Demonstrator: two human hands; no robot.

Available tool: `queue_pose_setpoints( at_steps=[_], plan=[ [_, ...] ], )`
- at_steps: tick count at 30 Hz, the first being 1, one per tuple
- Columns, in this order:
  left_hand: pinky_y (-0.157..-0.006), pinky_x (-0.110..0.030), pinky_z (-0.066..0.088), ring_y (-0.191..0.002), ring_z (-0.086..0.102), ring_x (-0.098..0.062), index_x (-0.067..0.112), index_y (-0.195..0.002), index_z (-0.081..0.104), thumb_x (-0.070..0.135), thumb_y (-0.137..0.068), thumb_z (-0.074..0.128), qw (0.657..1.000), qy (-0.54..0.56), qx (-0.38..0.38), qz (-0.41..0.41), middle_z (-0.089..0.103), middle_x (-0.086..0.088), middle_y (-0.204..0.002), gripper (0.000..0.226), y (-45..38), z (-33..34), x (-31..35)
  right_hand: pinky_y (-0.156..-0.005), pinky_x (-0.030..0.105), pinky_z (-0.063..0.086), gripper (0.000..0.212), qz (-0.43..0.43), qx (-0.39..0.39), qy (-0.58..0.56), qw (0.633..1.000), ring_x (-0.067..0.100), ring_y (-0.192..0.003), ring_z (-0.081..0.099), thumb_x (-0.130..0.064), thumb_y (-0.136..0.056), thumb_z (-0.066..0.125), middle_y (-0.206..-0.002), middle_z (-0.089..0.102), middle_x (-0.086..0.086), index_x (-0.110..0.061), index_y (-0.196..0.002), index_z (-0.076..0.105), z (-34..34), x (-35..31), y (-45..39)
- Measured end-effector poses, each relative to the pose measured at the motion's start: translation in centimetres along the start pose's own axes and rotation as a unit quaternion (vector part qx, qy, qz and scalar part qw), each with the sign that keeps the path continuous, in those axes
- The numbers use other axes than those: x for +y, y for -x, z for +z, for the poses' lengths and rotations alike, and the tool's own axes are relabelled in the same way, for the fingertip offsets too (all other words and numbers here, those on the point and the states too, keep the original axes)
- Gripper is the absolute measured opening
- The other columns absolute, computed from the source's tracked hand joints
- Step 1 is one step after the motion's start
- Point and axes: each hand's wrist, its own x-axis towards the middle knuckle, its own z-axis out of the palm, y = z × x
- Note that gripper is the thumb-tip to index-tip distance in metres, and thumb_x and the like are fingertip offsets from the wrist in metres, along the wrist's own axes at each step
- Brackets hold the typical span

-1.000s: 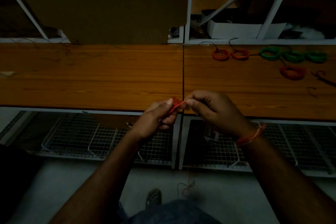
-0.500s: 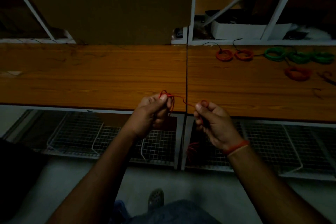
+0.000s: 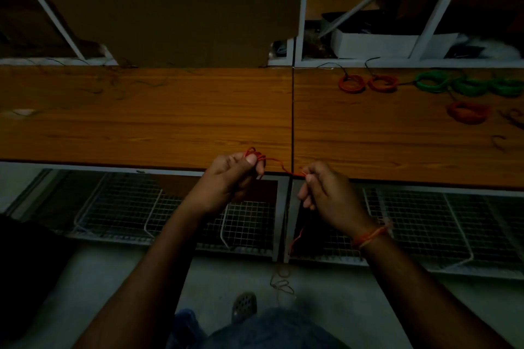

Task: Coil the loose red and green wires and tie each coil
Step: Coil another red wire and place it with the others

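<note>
At the near edge of the wooden surface [image 3: 170,122], the left hand [image 3: 229,178] grips small loops of thin red wire [image 3: 272,161] while the right hand [image 3: 326,193] pinches its strand; the hands are apart. Toward the far right corner lie three red wire coils [image 3: 351,83] and three green wire coils [image 3: 432,81].

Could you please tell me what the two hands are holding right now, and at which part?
Both hold one red wire: the left hand pinches its small loops, the right hand pinches the strand further along.
</note>
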Motion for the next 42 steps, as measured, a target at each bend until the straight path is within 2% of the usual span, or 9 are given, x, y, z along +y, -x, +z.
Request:
queue_pose_setpoints(
  at_steps=[8,13,18,21,27,32,37,40,42],
  plan=[
    [-0.047,-0.026,0.024,-0.050,0.030,-0.017,0.013,-0.096,0.069,0.030,-0.107,0.050,0.973,-0.223,-0.037,-0.044,0.038,-0.001,-0.061,0.028,0.8,-1.3,-0.1,-0.061,0.023,0.047,0.022,0.133,0.104,-0.154,0.974,0.014,-0.091,0.057,-0.017,-0.108,0.044,-0.111,0.060,0.004,-0.021,-0.098,0.062,-1.9,1.1,-1.2],
    [-0.047,-0.027,0.023,-0.050,0.029,-0.018,0.011,-0.094,0.067,0.027,-0.106,0.050,0.974,-0.204,-0.088,-0.043,0.037,-0.007,-0.063,0.026,1.5,-1.6,0.1,-0.067,0.032,0.044,0.027,0.242,0.127,-0.504,0.819,0.017,-0.078,0.057,-0.015,-0.110,0.038,-0.084,0.059,0.003,-0.014,-0.088,0.054,-2.2,1.4,-1.4],
    [-0.044,-0.025,0.020,-0.047,0.023,-0.012,0.012,-0.092,0.065,0.027,-0.103,0.050,0.996,-0.002,-0.088,-0.028,0.031,0.002,-0.059,0.024,1.4,-1.0,0.5,-0.067,0.031,0.044,0.028,0.095,-0.044,-0.056,0.993,0.011,-0.070,0.053,-0.028,-0.110,0.036,-0.079,0.056,-0.001,-0.021,-0.094,0.058,0.0,4.6,0.4],
    [-0.042,-0.025,0.016,-0.044,0.022,-0.009,0.012,-0.092,0.066,0.028,-0.103,0.047,0.994,0.085,-0.068,-0.025,0.032,0.006,-0.057,0.026,0.9,-0.9,0.6,-0.075,0.030,0.047,0.026,0.013,-0.219,0.062,0.974,0.006,-0.073,0.059,-0.031,-0.109,0.040,-0.079,0.064,-0.004,-0.023,-0.096,0.061,-0.1,4.8,1.3],
    [-0.042,-0.023,0.017,-0.043,0.020,-0.005,0.007,-0.108,0.067,0.029,-0.106,0.044,0.925,0.358,-0.126,-0.011,0.025,0.009,-0.058,0.031,0.4,-0.9,0.6,-0.082,0.031,0.042,0.015,-0.090,-0.308,0.215,0.923,0.015,-0.096,0.055,-0.024,-0.103,0.054,-0.100,0.061,-0.001,-0.020,-0.094,0.065,0.1,6.8,1.5],
    [-0.050,-0.025,0.016,-0.050,0.026,-0.008,0.002,-0.122,0.055,0.026,-0.110,0.039,0.859,0.478,-0.181,-0.016,0.031,0.006,-0.064,0.031,0.2,0.7,1.8,-0.082,0.036,0.050,0.028,0.106,0.023,0.143,0.984,0.027,-0.091,0.065,-0.021,-0.107,0.047,-0.097,0.069,0.012,-0.010,-0.096,0.070,2.6,7.8,-1.3],
    [-0.050,-0.022,0.021,-0.050,0.027,-0.006,0.007,-0.114,0.055,0.026,-0.108,0.038,0.844,0.523,-0.122,0.016,0.031,0.008,-0.063,0.026,-0.6,1.4,3.1,-0.085,0.026,0.056,0.027,0.158,-0.389,-0.030,0.907,0.006,-0.092,0.069,-0.023,-0.108,0.047,-0.102,0.074,0.001,-0.013,-0.103,0.072,5.0,7.3,2.9],
    [-0.049,-0.021,0.025,-0.050,0.026,-0.005,0.005,-0.111,0.060,0.026,-0.108,0.038,0.836,0.545,-0.064,0.015,0.036,0.006,-0.061,0.031,-0.6,0.8,2.3,-0.082,0.037,0.055,0.031,0.165,-0.157,0.018,0.974,0.011,-0.073,0.065,-0.016,-0.109,0.042,-0.077,0.070,0.000,-0.012,-0.092,0.069,3.2,9.9,2.2],
    [-0.049,-0.021,0.025,-0.050,0.026,-0.005,0.003,-0.111,0.062,0.027,-0.108,0.037,0.824,0.566,-0.032,0.020,0.042,0.004,-0.059,0.035,-0.6,0.6,1.3,-0.080,0.031,0.051,0.024,0.132,-0.130,0.075,0.980,0.011,-0.075,0.066,-0.018,-0.108,0.045,-0.074,0.069,-0.004,-0.012,-0.100,0.067,3.4,9.9,2.4]
  ],
)
